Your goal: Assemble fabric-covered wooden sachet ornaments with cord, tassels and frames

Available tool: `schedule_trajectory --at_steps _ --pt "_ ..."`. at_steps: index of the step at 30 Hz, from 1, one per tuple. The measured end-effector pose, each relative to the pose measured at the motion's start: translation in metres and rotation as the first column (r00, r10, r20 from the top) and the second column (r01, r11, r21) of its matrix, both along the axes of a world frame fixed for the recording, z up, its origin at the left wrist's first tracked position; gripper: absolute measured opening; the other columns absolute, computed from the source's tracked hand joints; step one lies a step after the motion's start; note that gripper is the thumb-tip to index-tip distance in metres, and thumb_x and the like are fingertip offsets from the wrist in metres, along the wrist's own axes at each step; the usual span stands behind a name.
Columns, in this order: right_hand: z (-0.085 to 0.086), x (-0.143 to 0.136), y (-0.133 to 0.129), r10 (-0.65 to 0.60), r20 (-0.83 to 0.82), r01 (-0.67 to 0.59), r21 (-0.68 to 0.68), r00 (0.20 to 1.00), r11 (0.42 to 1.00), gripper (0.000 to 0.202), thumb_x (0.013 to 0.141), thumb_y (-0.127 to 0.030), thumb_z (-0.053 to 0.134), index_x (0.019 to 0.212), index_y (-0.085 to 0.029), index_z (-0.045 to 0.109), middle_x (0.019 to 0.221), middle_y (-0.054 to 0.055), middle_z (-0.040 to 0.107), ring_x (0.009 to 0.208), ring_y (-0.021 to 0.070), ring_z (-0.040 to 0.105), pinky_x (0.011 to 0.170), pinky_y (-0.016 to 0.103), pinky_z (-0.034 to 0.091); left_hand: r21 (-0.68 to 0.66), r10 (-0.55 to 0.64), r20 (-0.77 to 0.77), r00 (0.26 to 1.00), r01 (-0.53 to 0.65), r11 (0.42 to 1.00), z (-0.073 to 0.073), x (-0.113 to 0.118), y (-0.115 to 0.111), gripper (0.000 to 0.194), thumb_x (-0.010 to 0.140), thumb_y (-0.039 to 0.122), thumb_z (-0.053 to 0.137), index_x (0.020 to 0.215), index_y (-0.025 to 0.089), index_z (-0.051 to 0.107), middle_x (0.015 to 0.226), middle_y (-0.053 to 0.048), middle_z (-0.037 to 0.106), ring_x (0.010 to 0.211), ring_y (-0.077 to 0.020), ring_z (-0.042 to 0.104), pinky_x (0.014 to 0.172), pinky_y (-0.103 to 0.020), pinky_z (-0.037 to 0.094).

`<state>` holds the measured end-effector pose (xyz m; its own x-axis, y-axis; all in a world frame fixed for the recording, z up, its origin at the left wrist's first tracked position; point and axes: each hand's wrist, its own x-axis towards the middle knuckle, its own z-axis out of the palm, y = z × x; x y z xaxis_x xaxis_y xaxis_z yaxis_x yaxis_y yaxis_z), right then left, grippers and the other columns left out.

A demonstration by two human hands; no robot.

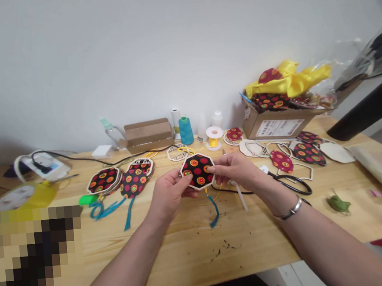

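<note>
An octagonal ornament (198,171) with a pale rim and black floral fabric is held up over the table, a teal tassel (214,211) hanging beneath it. My left hand (171,189) grips its left edge, thumb on the fabric. At the right edge, my right hand (233,171) pinches it between thumb and fingers. To the left lie a stack of similar octagonal pieces (104,180) and a gourd-shaped piece (136,180), both beside teal tassels.
Behind stand a teal thread cone (186,131), a yellow cord spool (213,139) and an open brown box (149,135). A carton (272,125) of fabric is at the back right. A black cable (291,184) and dark scraps (224,248) lie on the table (173,259).
</note>
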<state>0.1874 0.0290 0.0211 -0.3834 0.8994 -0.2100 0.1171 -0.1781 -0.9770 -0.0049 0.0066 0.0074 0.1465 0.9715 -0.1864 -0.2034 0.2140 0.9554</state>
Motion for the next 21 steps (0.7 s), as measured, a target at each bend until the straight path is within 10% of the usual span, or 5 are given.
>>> schedule_trajectory --at_steps 21 --pt "0.0037 0.0011 -0.0009 -0.027 0.09 0.024 0.028 0.996 0.999 0.022 0.077 -0.026 0.063 0.059 -0.013 0.059 0.046 -0.003 0.057 0.041 0.0043 0.05 0.041 0.016 0.037 0.034 -0.097 0.023 0.995 0.096 0.995 -0.003 -0.001 0.0009 0.024 0.072 0.027 0.071 0.09 0.012 0.067 0.073 -0.006 0.072 0.059 -0.0145 0.066 0.048 -0.021 0.054"
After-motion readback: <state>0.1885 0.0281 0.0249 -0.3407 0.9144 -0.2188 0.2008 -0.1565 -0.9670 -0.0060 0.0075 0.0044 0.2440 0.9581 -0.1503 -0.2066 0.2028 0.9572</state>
